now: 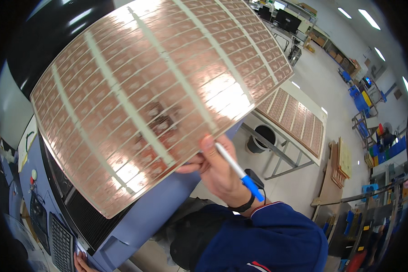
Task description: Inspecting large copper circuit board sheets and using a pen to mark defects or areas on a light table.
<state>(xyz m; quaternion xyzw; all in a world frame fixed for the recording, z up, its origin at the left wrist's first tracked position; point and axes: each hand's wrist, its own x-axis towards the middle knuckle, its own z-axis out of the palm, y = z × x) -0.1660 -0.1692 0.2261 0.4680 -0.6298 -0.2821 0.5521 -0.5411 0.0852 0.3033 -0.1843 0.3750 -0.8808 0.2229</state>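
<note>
A large copper-coloured circuit board panel (122, 86), crossed by pale strips, is tilted up and fills the upper left of the view. My right hand (220, 170) is closed on its lower right edge, thumb on the face. The same hand holds a white marker pen (233, 163), whose blue end points down to the right. At the lower left, only part of my left hand (82, 264) shows, beside a black keyboard (61, 242). Its fingers look stretched out on the edge there, with nothing visible in them. The panel hides much of the machine behind it.
A blue-grey machine (136, 235) with a dark ribbed bed (99, 226) lies under the panel. To the right, a table (322, 156) carries similar panels (294, 115); a black bin (260, 138) stands beneath. Stacked boards (340, 163) and a rack (362, 226) stand farther right.
</note>
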